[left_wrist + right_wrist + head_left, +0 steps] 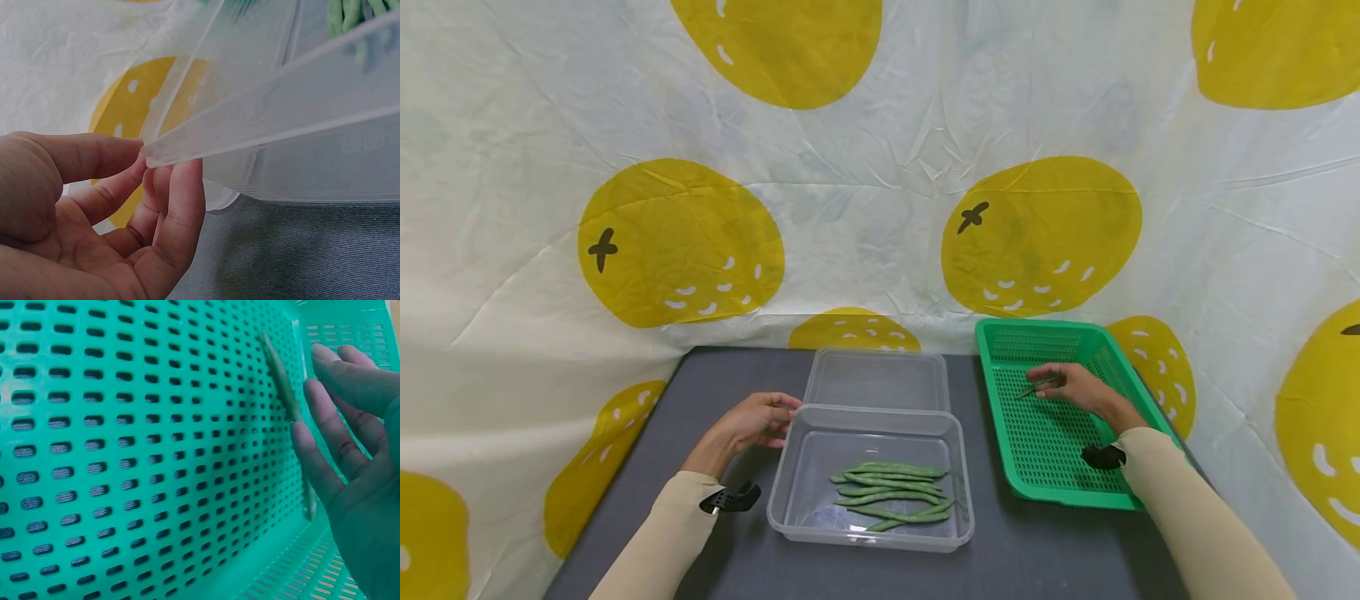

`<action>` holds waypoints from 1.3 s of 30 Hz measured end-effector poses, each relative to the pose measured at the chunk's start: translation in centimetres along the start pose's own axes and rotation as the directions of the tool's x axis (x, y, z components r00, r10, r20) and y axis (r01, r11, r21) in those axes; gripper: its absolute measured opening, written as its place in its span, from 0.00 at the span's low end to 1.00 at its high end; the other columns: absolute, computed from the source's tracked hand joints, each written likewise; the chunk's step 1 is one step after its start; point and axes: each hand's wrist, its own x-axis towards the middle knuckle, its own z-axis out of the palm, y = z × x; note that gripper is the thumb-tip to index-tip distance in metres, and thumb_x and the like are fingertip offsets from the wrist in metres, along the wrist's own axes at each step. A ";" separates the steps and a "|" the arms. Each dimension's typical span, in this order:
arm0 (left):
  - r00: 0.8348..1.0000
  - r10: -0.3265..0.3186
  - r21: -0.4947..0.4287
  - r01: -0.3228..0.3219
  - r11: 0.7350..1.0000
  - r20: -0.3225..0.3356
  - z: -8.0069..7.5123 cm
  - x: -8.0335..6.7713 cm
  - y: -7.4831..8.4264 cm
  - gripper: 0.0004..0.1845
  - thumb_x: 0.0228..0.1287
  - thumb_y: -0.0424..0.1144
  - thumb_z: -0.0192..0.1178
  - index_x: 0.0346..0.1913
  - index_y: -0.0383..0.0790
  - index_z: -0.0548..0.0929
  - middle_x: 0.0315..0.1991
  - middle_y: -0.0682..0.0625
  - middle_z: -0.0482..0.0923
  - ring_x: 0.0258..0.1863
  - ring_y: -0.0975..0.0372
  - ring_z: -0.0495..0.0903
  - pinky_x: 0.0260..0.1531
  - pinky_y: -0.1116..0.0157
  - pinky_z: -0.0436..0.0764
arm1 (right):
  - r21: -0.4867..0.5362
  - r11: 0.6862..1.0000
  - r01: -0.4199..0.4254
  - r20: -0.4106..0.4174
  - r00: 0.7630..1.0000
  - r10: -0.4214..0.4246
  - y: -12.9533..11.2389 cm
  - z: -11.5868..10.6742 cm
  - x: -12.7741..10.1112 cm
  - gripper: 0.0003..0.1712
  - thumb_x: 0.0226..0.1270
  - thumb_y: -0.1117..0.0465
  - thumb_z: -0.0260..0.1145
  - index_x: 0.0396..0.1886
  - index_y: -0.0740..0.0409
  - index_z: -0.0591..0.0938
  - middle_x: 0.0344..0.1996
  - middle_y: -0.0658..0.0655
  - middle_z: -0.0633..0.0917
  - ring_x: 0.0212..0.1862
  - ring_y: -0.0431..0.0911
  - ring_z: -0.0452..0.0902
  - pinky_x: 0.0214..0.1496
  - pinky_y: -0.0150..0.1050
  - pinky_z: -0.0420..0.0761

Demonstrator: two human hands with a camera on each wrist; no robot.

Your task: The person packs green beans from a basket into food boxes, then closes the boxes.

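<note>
A clear plastic container (868, 536) stands on the table with several green beans (891, 497) lying side by side in it. My left hand (758, 422) pinches the far left corner of its rim between thumb and fingers, as the left wrist view shows. Over to the right, a green plastic basket (1048, 487) holds a single green bean (284, 384) on its slotted floor, near one wall. My right hand (1075, 390) reaches into the basket, fingers extended and fingertips right at that bean. In the right wrist view the thumb is apart from the bean, whose middle is partly covered by the fingertips.
A clear flat lid (877, 379) lies behind the container, partly covered by its far rim. The dark grey table (992, 542) runs back to a pale curtain (865, 225) with yellow fruit shapes, which also hangs along both sides.
</note>
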 end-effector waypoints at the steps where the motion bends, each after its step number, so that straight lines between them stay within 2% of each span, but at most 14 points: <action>1: 1.000 -0.001 0.000 0.001 1.000 0.000 0.0 0.0 0.0 0.19 0.72 0.32 0.56 0.62 0.28 0.76 0.46 0.39 0.83 0.37 0.56 0.83 0.35 0.57 0.84 | 0.004 1.000 -0.005 0.003 1.000 0.005 0.2 0.0 0.0 0.26 0.74 0.71 0.61 0.68 0.75 0.71 0.65 0.77 0.72 0.62 0.70 0.74 0.56 0.49 0.82; 11: 1.000 -0.021 0.004 0.021 1.000 -0.017 -0.1 0.2 0.1 0.19 0.72 0.32 0.55 0.62 0.28 0.77 0.49 0.35 0.82 0.38 0.55 0.83 0.36 0.57 0.85 | -0.006 0.999 -0.036 0.032 0.999 0.036 0.8 0.1 0.1 0.28 0.74 0.71 0.61 0.70 0.75 0.68 0.67 0.80 0.69 0.61 0.67 0.77 0.57 0.52 0.81; 18: 1.000 -0.022 0.003 0.023 1.000 -0.002 -0.1 0.0 0.3 0.20 0.72 0.32 0.56 0.63 0.28 0.75 0.48 0.37 0.83 0.38 0.55 0.83 0.36 0.57 0.85 | -0.001 0.999 -0.040 0.045 0.998 0.040 0.6 0.1 0.2 0.28 0.74 0.71 0.60 0.70 0.77 0.67 0.67 0.80 0.68 0.66 0.71 0.71 0.58 0.49 0.82; 21: 1.000 -0.025 0.005 0.025 1.000 -0.008 -0.1 0.0 0.4 0.20 0.72 0.32 0.56 0.63 0.28 0.76 0.47 0.37 0.83 0.37 0.56 0.82 0.36 0.57 0.85 | 0.043 0.998 -0.038 0.055 0.998 0.036 0.5 0.1 0.3 0.28 0.75 0.72 0.59 0.69 0.79 0.66 0.66 0.80 0.70 0.65 0.70 0.72 0.58 0.48 0.82; 24: 1.000 -0.022 0.015 0.022 1.000 -0.010 -0.1 -0.1 0.4 0.20 0.71 0.32 0.57 0.63 0.28 0.76 0.46 0.38 0.82 0.36 0.57 0.81 0.36 0.57 0.85 | 0.038 0.999 -0.023 0.052 0.998 0.021 0.4 0.2 0.5 0.26 0.75 0.72 0.58 0.68 0.79 0.67 0.62 0.79 0.74 0.61 0.68 0.76 0.57 0.49 0.82; 28: 1.000 -0.018 0.010 0.018 1.000 -0.007 -0.2 0.0 0.3 0.20 0.71 0.32 0.56 0.63 0.28 0.75 0.46 0.38 0.82 0.35 0.57 0.81 0.35 0.57 0.85 | -0.100 0.995 0.007 0.001 1.000 -0.007 0.4 0.3 0.5 0.23 0.73 0.71 0.61 0.65 0.76 0.73 0.59 0.76 0.78 0.59 0.69 0.76 0.57 0.57 0.80; 33: 1.000 -0.019 -0.001 0.019 1.000 -0.001 -0.2 0.0 0.2 0.20 0.71 0.31 0.56 0.63 0.27 0.75 0.45 0.38 0.83 0.34 0.58 0.81 0.35 0.57 0.84 | -0.278 0.961 0.007 -0.053 0.998 -0.023 0.8 0.3 0.4 0.20 0.69 0.70 0.67 0.59 0.69 0.81 0.57 0.72 0.81 0.64 0.72 0.69 0.60 0.67 0.72; 39: 1.000 -0.016 -0.008 0.016 1.000 -0.001 -0.1 0.1 0.2 0.20 0.70 0.30 0.56 0.63 0.27 0.75 0.45 0.38 0.83 0.34 0.57 0.81 0.34 0.57 0.84 | -0.332 0.943 0.006 -0.051 0.998 -0.024 1.4 0.3 0.2 0.18 0.67 0.73 0.67 0.56 0.70 0.82 0.52 0.70 0.84 0.57 0.68 0.77 0.55 0.62 0.77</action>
